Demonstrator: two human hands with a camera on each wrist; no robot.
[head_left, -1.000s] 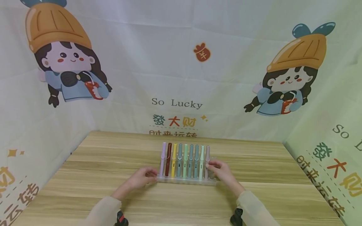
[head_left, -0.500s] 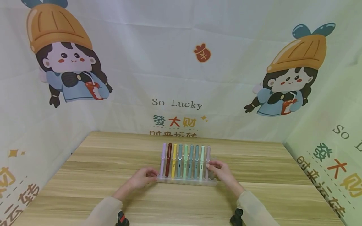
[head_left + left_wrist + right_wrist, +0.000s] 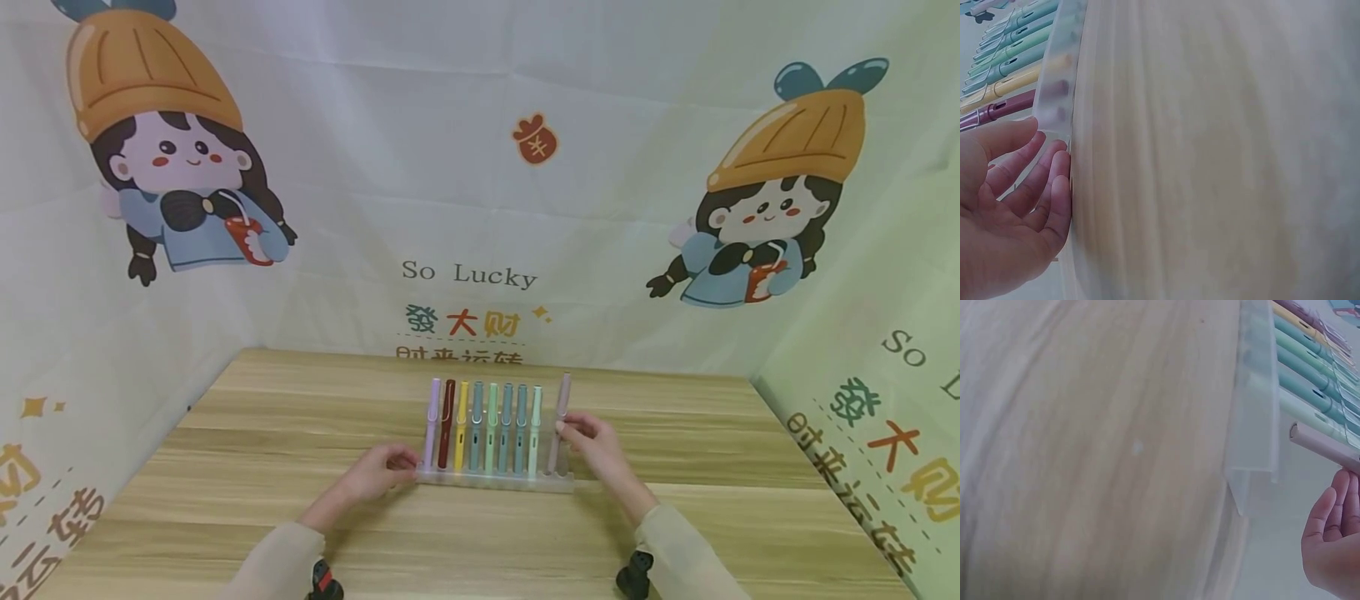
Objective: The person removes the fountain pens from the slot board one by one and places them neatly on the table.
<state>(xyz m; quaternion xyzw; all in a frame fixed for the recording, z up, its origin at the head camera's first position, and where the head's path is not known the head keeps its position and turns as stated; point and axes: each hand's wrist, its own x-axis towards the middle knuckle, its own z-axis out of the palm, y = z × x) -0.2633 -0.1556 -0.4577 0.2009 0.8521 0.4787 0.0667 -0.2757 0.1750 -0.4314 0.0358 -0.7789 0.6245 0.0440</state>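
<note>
A clear pen stand (image 3: 495,481) sits on the table with a row of upright, slightly leaning pens in it. My left hand (image 3: 381,468) holds the stand's left end; in the left wrist view the thumb lies on the corner of the stand's frosted front lip (image 3: 1059,75). With thumb and fingers, my right hand (image 3: 596,443) pinches a mauve pen (image 3: 564,398). That pen stands higher than the others and tilts right, and in the right wrist view its lower end (image 3: 1310,439) is apart from the front lip. A pale mint pen (image 3: 536,429) is the nearest one left of it.
From the left, the row begins with a lilac pen (image 3: 432,421), a dark red pen (image 3: 447,423) and a yellow pen (image 3: 462,427), then several green and blue-grey ones. A printed cloth (image 3: 600,250) hangs behind the wooden table (image 3: 300,417) and along its sides.
My right hand has lifted the mauve pen up out of its slot and moved it slightly right. My left hand and the stand have stayed in place.
</note>
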